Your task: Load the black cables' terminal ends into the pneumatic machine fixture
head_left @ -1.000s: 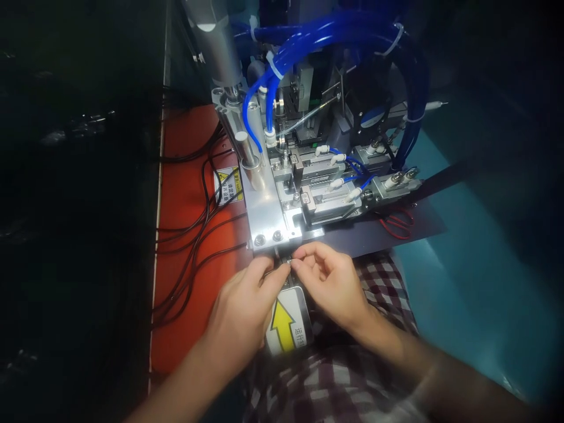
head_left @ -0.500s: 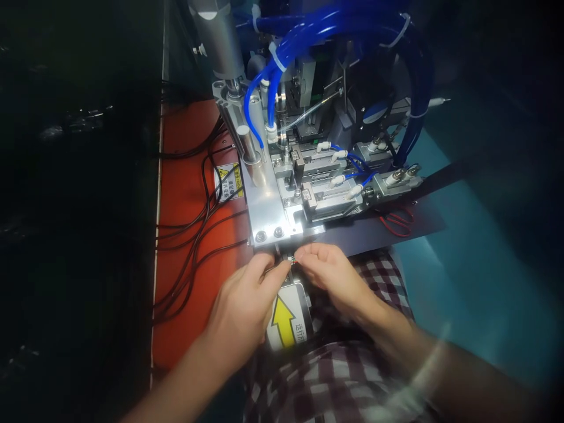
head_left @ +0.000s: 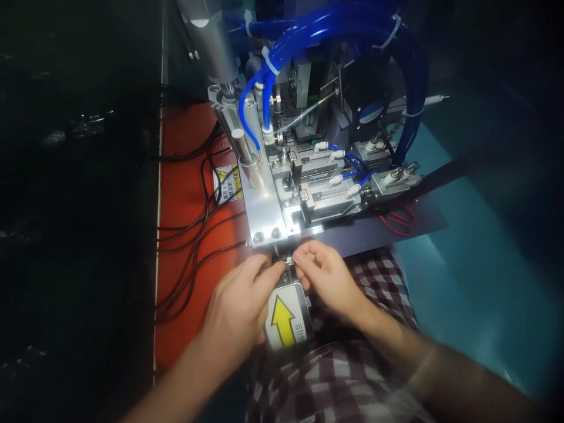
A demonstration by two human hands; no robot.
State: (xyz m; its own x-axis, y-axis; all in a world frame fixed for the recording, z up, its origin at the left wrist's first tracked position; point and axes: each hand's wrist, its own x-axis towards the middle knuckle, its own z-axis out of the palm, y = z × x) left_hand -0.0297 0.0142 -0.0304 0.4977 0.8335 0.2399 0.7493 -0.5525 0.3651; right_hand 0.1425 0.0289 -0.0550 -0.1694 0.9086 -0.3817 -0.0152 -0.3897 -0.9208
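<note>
A tiny light-coloured piece with thin coloured wires (head_left: 289, 262) lies between my fingertips, just in front of the machine's metal plate (head_left: 267, 220). My left hand (head_left: 244, 294) is closed, thumb and forefinger pinching at the piece from the left. From the right, my right hand (head_left: 326, 273) is closed too, its thumb and forefinger pressed together on the wire side. The fingers hide most of the piece, so its exact kind is hard to tell. Below them is a white label with a yellow arrow (head_left: 282, 320) on a block.
Pneumatic cylinders (head_left: 330, 197) with white fittings stand behind my hands. Thick blue tubes (head_left: 335, 23) arch overhead. Black cables (head_left: 200, 235) cross the orange surface (head_left: 180, 194) at left. A red wire loop (head_left: 396, 222) lies at right. Checkered cloth (head_left: 326, 376) is below.
The view has shifted slightly, so the machine sits a little farther left. More of my right hand's curled fingers shows below its pinch. Both hands stay at the same spot.
</note>
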